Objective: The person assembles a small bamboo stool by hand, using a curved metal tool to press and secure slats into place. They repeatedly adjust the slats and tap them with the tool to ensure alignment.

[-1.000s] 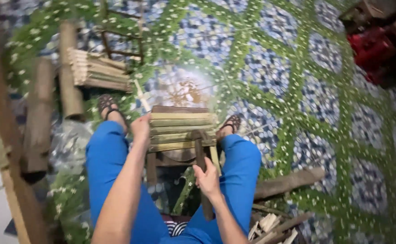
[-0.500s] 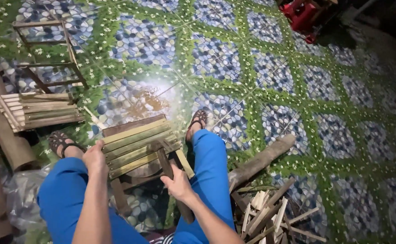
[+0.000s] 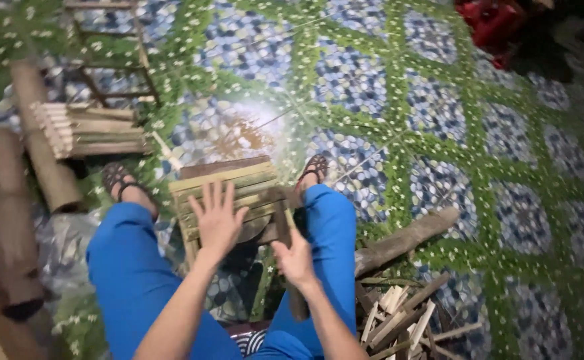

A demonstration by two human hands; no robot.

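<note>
Left hand point(image 3: 217, 217) lifted, fingers now spread wide over slatted wooden stool point(image 3: 228, 193); right hand point(image 3: 294, 257) grips dark blade point(image 3: 281, 217).

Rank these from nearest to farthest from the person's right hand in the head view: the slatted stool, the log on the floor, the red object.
1. Slatted stool: just left of the right hand, between the knees.
2. Log: on the floor to the right.
3. Red object: far off at the top right corner.

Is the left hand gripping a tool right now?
No, the left hand lies open, fingers spread, on the small slatted wooden stool.
</note>
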